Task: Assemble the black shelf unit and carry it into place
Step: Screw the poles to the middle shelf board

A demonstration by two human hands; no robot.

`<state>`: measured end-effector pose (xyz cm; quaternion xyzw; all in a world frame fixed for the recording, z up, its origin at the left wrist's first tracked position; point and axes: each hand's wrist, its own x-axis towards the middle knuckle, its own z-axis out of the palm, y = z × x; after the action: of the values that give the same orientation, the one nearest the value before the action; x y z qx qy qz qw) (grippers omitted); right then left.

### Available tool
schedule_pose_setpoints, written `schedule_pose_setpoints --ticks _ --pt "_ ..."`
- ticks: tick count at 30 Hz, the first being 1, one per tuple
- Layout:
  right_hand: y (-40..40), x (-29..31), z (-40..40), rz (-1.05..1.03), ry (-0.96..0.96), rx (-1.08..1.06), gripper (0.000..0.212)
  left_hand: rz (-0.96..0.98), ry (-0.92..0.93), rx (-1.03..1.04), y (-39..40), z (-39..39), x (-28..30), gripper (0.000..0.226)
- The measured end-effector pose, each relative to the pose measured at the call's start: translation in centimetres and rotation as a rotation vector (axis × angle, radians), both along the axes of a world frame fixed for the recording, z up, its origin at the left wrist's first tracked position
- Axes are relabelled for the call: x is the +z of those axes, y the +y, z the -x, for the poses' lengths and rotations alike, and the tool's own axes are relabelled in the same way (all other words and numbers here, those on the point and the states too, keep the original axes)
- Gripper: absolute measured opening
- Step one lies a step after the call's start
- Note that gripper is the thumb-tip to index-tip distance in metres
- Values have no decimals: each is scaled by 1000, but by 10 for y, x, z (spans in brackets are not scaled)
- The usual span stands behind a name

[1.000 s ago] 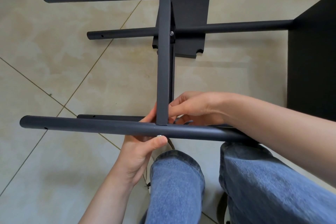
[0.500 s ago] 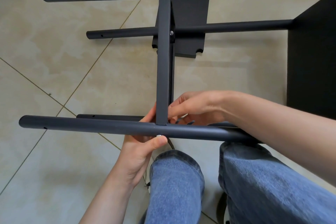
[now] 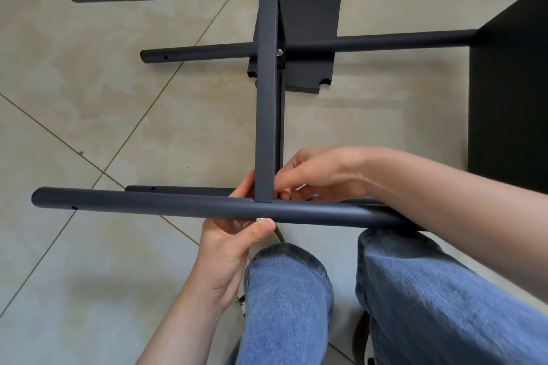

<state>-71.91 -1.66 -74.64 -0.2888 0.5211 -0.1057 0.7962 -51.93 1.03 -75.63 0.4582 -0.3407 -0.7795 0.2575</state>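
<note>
The left hand (image 3: 229,241) curls its fingers round the near tube (image 3: 184,207), thumb pressed on a screw (image 3: 259,219); the right hand (image 3: 318,173) pinches something small and unclear beside the crossbar (image 3: 267,92). The frame lies on its side on a beige tiled floor (image 3: 89,92), tubes running left-right, crossbar pointing away, a black panel (image 3: 510,92) at right.

Bare forearms, blue denim legs.
Left hand (image 3: 228,243) and right hand (image 3: 318,173) bare, no rings, no watch, no sleeves in view up both forearms. Faded blue jeans (image 3: 415,299) on both legs, hems thick and frayed dark at the edge. Dark shoe with pale sole edge (image 3: 363,341) partly visible between the legs.
</note>
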Motion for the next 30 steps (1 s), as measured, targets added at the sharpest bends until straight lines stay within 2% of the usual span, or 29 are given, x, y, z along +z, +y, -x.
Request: schedule_pose_setpoints --ticks 3,8,10,15,17,19,22,25,28,30 --pt "2 -2 -5 13 -26 -30 30 7 -2 10 0 -2 -1 69" --pt "3 1 -2 24 -82 -67 19 46 -121 78 4 0 0 91" --pt "3 1 2 11 -71 -73 17 111 -252 145 9 3 4 80" --pt "3 -1 1 26 -22 -94 14 270 -766 295 21 9 24 75" --pt "3 -2 -1 31 -24 -105 14 350 -877 298 23 9 27 78" --pt "3 -3 -1 27 -33 -121 14 516 -928 288 22 6 29 80" --pt "4 -4 -1 27 -53 -117 13 851 -1013 156 13 -3 34 76" --pt "3 -5 0 14 -79 -133 16 1066 -1083 -135 -9 -11 42 66" --pt "1 -5 0 7 -91 -149 19 1153 -992 -459 -36 -15 48 62" --pt "1 -6 0 3 -85 -154 18 1115 -898 -578 -50 -16 51 61"
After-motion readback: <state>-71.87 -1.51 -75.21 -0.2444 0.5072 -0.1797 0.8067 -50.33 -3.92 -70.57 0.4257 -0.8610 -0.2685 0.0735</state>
